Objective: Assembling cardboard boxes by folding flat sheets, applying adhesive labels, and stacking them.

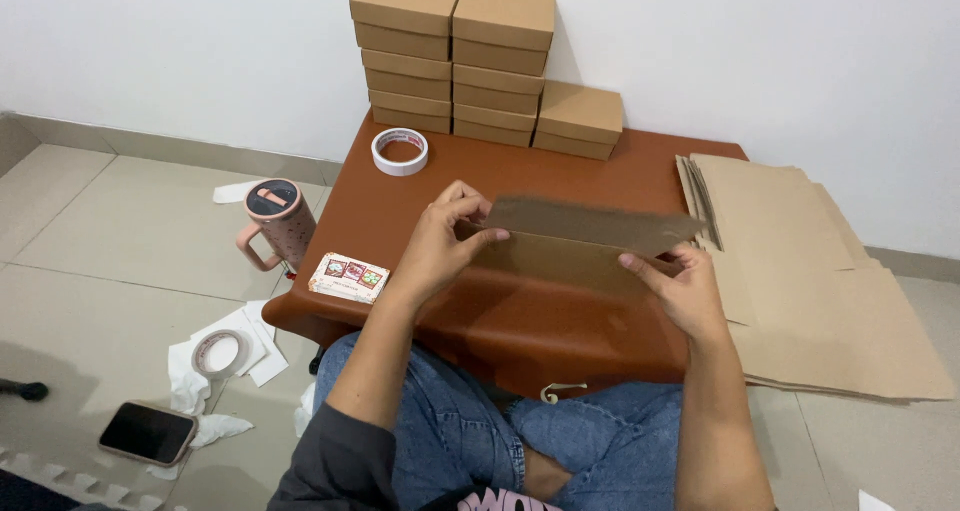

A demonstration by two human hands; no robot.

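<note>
Nearest the camera are crossed legs in blue jeans [450,431], with a dark sleeve [335,461] on the left arm. Just beyond the knees stands a low brown worktop [400,221].

Over the middle of the worktop both hands hold a flat cardboard blank [580,233], partly folded, its upper flap raised and tilted toward the camera. The left hand [440,246] has its grip closed on the blank's left end, thumb and fingertips pinching the flap edge. The right hand [680,286] has its grip closed on the right end, fingers curled over the lower panel at about 4 o'clock from the blank's middle.

At 9 o'clock from the left hand, on the worktop's near left corner, lies a small card pack [348,277] with coloured pictures. At 3 o'clock from the right hand a stack of flat cardboard sheets [810,271] hangs over the worktop's right edge.

On the floor [110,231] at 8 o'clock lie a phone [147,432] (screen dark), a tape roll [219,353] on white paper scraps [262,363], and further off a pink mug [275,221] with a lid and handle.

Farther back on the worktop, at 11 o'clock, sits a second, white tape roll [400,151]. At 12 o'clock, against the white wall [750,61], stand stacked brown boxes [480,66]: two tall columns and a lower one at the right.
</note>
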